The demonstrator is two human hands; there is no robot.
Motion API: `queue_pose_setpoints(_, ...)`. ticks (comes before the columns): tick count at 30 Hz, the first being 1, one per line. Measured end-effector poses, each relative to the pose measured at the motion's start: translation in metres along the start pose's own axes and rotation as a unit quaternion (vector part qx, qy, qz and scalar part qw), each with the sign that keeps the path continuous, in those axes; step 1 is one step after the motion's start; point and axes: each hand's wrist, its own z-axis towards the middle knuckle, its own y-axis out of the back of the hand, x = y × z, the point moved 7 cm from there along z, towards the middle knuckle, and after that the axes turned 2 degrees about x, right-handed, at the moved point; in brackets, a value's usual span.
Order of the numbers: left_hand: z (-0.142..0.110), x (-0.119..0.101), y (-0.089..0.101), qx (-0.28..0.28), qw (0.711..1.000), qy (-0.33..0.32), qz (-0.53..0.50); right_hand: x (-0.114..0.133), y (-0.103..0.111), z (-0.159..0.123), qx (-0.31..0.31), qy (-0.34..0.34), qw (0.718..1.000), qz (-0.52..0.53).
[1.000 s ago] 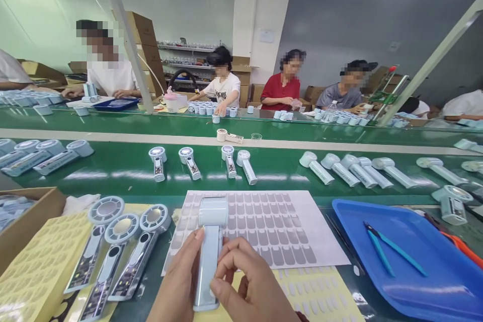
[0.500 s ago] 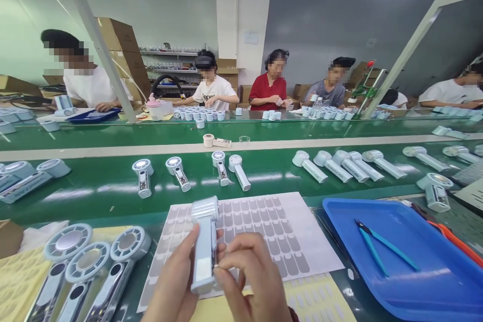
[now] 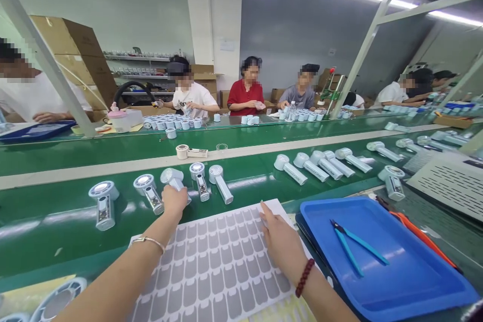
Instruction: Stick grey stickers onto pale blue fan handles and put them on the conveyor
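Observation:
My left hand (image 3: 174, 200) is stretched out over the green conveyor belt (image 3: 56, 221) and closed round the handle of a small white handheld fan (image 3: 170, 177), which lies among other fans in a row. My right hand (image 3: 278, 236) rests flat on a white sticker sheet (image 3: 215, 266) of grey labels, fingers spread, holding nothing. A bracelet is on my left wrist and a dark bead band on my right.
A blue tray (image 3: 400, 271) with blue tweezers (image 3: 354, 246) sits at the right. More fans (image 3: 324, 163) lie along the belt. Several people sit across the line behind small white parts (image 3: 169, 124). Fan bodies (image 3: 56, 302) lie at the lower left.
My left hand carried the fan from above the sticker sheet out onto the belt. My right hand let go of it and dropped flat onto the sheet. The view swung left.

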Motion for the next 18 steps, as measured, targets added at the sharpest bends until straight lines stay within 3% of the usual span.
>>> queue_pose_setpoints(5,-0.002,-0.021,-0.011,-0.03,0.986,-0.109,0.123,0.012,0.001,0.02,0.017,0.001,0.999,-0.04)
queue_pose_setpoints(9,-0.012,-0.035,-0.037,0.032,0.959,-0.192,0.204,0.015,0.002,0.035,0.013,0.015,0.998,-0.051)
queue_pose_setpoints(13,-0.017,-0.036,-0.055,0.066,0.952,-0.192,0.231,0.014,0.002,0.043,-0.005,0.038,0.998,-0.043)
queue_pose_setpoints(18,-0.022,-0.039,-0.048,0.052,0.974,-0.154,0.156,0.01,-0.001,0.044,-0.015,0.042,0.998,-0.033)
